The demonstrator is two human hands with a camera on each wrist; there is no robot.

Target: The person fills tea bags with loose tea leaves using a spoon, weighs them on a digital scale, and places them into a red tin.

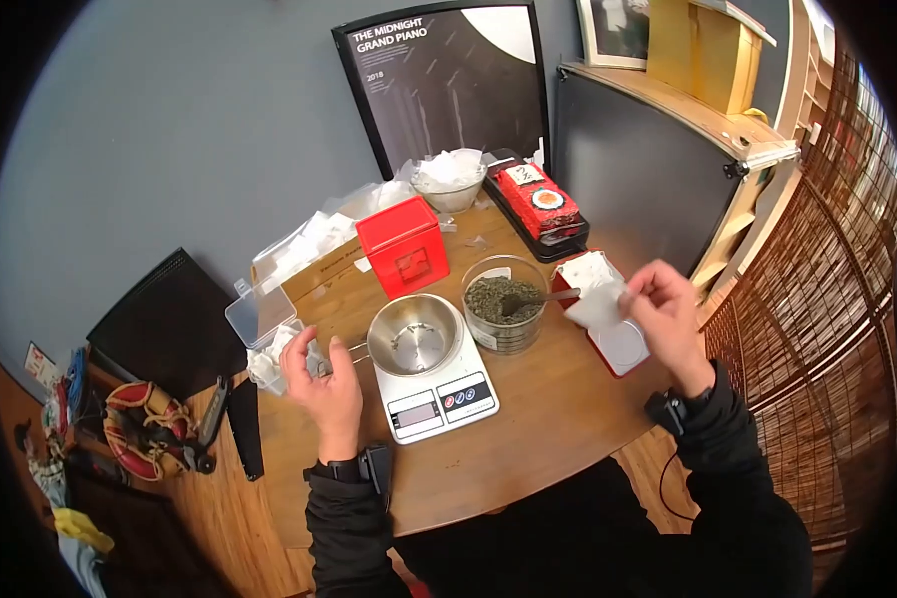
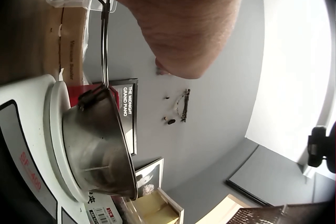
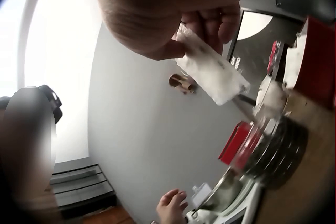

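Note:
My right hand [image 1: 665, 317] pinches a small white paper bag [image 1: 598, 307] over the red tin with white bags inside; the bag [image 3: 212, 71] hangs from thumb and fingers in the right wrist view. My left hand [image 1: 327, 384] is raised, fingers loosely bent and empty, left of the steel bowl [image 1: 415, 337]. That bowl [image 2: 97, 145] stands on the white scale [image 1: 439, 406], with a few dark leaf bits inside. A glass bowl [image 1: 504, 334] of dried leaves, a spoon [image 1: 543, 298] in it, stands between scale and tin.
A red box [image 1: 403, 249] stands behind the scale. Behind the glass bowl are a red package [image 1: 543, 204] on a black tray and a bowl of white bags [image 1: 448, 189]. A plastic container [image 1: 261, 317] and more white bags lie at the left. The tin's lid [image 1: 623, 349] lies at the right.

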